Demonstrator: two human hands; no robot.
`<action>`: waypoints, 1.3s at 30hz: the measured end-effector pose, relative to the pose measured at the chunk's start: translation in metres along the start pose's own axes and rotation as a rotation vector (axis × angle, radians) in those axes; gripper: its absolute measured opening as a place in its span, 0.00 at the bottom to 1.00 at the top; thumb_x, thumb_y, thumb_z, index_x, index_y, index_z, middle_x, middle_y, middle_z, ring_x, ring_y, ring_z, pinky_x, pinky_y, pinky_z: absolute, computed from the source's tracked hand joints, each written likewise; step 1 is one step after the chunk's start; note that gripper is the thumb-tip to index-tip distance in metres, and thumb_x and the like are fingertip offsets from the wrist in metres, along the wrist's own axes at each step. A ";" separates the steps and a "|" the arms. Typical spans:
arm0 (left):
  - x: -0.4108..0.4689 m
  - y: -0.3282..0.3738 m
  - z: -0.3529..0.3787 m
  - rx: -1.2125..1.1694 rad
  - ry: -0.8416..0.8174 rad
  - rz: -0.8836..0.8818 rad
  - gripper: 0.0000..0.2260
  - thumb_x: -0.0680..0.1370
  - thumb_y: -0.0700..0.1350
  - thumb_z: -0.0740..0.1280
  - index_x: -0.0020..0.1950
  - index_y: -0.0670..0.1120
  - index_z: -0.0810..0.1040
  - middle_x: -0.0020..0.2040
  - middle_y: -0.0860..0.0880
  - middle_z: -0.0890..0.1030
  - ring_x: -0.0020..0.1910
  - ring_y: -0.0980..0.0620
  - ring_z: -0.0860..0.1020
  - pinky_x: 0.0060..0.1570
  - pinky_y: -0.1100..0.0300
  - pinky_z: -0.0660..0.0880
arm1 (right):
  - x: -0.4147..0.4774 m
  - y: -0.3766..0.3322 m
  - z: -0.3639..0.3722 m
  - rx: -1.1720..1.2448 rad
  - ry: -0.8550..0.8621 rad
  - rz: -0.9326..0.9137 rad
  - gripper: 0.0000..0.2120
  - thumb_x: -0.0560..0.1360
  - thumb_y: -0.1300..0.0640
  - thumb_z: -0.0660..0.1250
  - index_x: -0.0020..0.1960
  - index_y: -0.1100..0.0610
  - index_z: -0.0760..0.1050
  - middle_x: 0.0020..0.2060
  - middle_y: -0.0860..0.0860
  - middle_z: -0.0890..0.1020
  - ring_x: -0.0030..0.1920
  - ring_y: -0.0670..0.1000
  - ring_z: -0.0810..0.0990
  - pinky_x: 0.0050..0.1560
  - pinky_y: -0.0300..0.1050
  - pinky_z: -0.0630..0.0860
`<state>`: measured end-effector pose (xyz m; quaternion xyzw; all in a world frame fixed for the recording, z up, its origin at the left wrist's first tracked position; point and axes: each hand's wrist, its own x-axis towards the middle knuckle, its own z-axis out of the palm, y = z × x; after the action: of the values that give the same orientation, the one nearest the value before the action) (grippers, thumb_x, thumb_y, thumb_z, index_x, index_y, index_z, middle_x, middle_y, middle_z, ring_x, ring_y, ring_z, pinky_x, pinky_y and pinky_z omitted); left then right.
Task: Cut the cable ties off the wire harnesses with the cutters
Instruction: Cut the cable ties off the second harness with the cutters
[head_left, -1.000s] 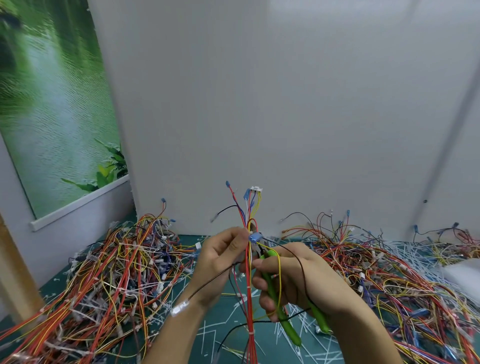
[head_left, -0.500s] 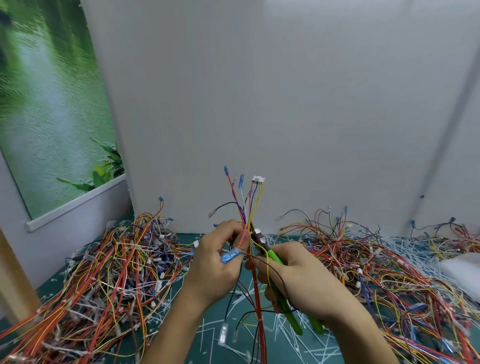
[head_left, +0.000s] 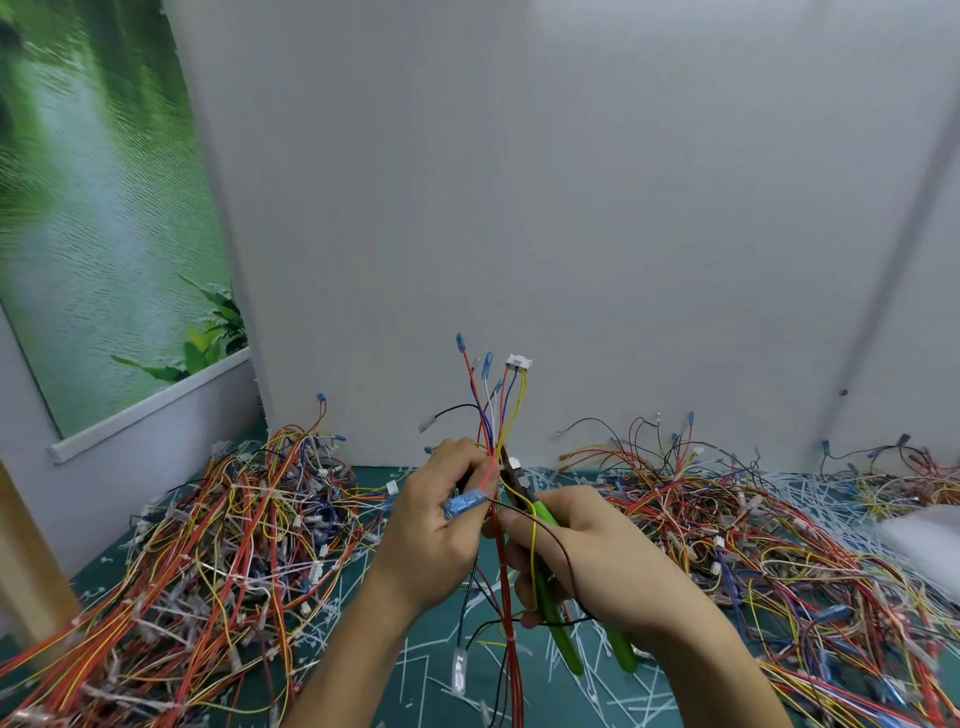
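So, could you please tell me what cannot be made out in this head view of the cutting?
1. Head view: whether the cutters have a cable tie in their blades; the left hand and the wire harness itself cover the tip.
2. Head view: the lower end of the wire harness, cut off by the bottom edge.
3. Head view: the white object at the right edge, blurred and cut off.

Blue connector (head_left: 464, 505) dropped from above left hand (head_left: 441, 525) thumb to fingers; cutters (head_left: 516, 480) nose raised against wire harness (head_left: 513, 670).

Harness (head_left: 503, 587) tail beyond bottom edge
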<state>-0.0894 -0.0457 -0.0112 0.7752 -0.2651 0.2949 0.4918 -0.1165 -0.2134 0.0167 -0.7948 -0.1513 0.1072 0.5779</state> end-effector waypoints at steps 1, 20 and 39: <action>0.000 0.000 0.000 -0.003 -0.002 0.002 0.10 0.82 0.52 0.59 0.41 0.54 0.69 0.36 0.55 0.69 0.36 0.51 0.68 0.37 0.55 0.67 | 0.000 0.001 -0.001 0.002 0.002 0.002 0.21 0.84 0.51 0.65 0.50 0.72 0.73 0.33 0.59 0.78 0.33 0.59 0.79 0.44 0.67 0.83; 0.000 -0.002 0.004 0.035 -0.001 -0.021 0.10 0.82 0.50 0.58 0.41 0.55 0.69 0.38 0.57 0.70 0.39 0.50 0.70 0.39 0.60 0.68 | 0.003 0.004 0.005 -0.113 0.061 -0.044 0.21 0.85 0.49 0.62 0.46 0.68 0.70 0.29 0.54 0.78 0.31 0.57 0.80 0.43 0.69 0.82; 0.000 -0.002 0.006 0.023 0.001 -0.044 0.11 0.83 0.46 0.59 0.40 0.52 0.70 0.37 0.57 0.70 0.38 0.51 0.70 0.39 0.57 0.69 | 0.004 0.001 0.007 -0.025 0.052 -0.025 0.18 0.82 0.47 0.67 0.44 0.62 0.73 0.30 0.53 0.74 0.30 0.53 0.80 0.42 0.63 0.86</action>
<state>-0.0871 -0.0506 -0.0146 0.7862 -0.2441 0.2874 0.4896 -0.1155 -0.2063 0.0138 -0.8024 -0.1475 0.0773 0.5731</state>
